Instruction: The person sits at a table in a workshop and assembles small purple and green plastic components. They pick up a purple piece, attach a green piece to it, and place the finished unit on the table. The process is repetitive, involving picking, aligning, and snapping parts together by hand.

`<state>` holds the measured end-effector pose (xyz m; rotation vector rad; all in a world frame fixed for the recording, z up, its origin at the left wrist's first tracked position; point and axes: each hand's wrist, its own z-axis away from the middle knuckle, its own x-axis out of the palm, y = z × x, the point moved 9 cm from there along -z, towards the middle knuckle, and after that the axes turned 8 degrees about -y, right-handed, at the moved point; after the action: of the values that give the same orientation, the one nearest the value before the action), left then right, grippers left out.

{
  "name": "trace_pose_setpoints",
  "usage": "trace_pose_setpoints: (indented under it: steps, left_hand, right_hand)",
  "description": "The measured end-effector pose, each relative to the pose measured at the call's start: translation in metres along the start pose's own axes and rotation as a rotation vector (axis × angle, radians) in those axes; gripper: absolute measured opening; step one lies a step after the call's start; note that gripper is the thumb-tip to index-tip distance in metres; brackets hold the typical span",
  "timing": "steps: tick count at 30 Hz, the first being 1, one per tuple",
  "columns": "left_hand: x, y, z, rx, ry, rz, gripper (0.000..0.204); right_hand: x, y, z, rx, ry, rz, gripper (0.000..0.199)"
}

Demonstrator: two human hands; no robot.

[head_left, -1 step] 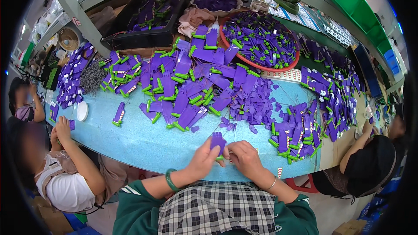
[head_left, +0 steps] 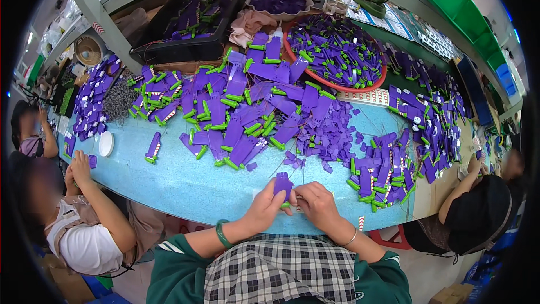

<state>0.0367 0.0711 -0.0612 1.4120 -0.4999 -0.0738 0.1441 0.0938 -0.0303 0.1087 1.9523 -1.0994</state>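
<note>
My left hand [head_left: 263,207] grips a flat purple plastic piece [head_left: 282,183] near the front edge of the table. The piece stands up from the fingers, and a bit of bright green shows at its lower end. Close beside it is my right hand [head_left: 316,207], with thumb and fingers pinched together by the green end. Whatever those fingertips hold is too small or hidden to make out. Beyond my hands lie a heap of small purple pieces [head_left: 326,135] and a pile of purple plates with green ends [head_left: 239,124].
Purple-and-green parts [head_left: 385,171] with striped strips lie at the right on the blue tabletop [head_left: 191,188]. Farther back are a red round basket [head_left: 360,88] and a black tray [head_left: 185,50], both full of parts. A white round lid [head_left: 106,143] lies left. Co-workers sit on both sides.
The purple piece in my left hand has turned slightly and shows more of its face. Both hands have stayed nearly in place.
</note>
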Motion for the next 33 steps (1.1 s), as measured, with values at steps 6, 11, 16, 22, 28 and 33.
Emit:
trace_pose_setpoints:
  steps: [6, 11, 16, 22, 28, 33]
  left_hand:
    - [-0.011, -0.032, -0.005, -0.111, 0.022, 0.098, 0.028]
    - [-0.007, -0.016, -0.005, -0.232, -0.065, -0.071, 0.018]
    - [0.004, 0.024, -0.016, -0.088, -0.046, -0.287, 0.010]
    - [-0.010, 0.023, -0.016, -0.068, 0.069, 0.088, 0.009]
    - [-0.002, 0.014, -0.014, -0.070, 0.003, 0.150, 0.018]
    - [0.006, 0.014, -0.015, -0.160, -0.010, 0.461, 0.039]
  right_hand:
    - [-0.014, 0.006, 0.000, 0.047, 0.025, -0.137, 0.015]
    - [-0.042, 0.008, -0.008, 0.187, 0.000, -0.434, 0.011]
    - [-0.058, -0.018, -0.019, 0.026, 0.027, -0.280, 0.020]
    - [-0.071, -0.022, -0.013, 0.052, 0.297, -0.237, 0.030]
    - [-0.042, -0.007, -0.013, 0.140, 0.223, -0.498, 0.012]
    - [-0.022, 0.017, -0.005, 0.303, 0.202, -0.744, 0.012]
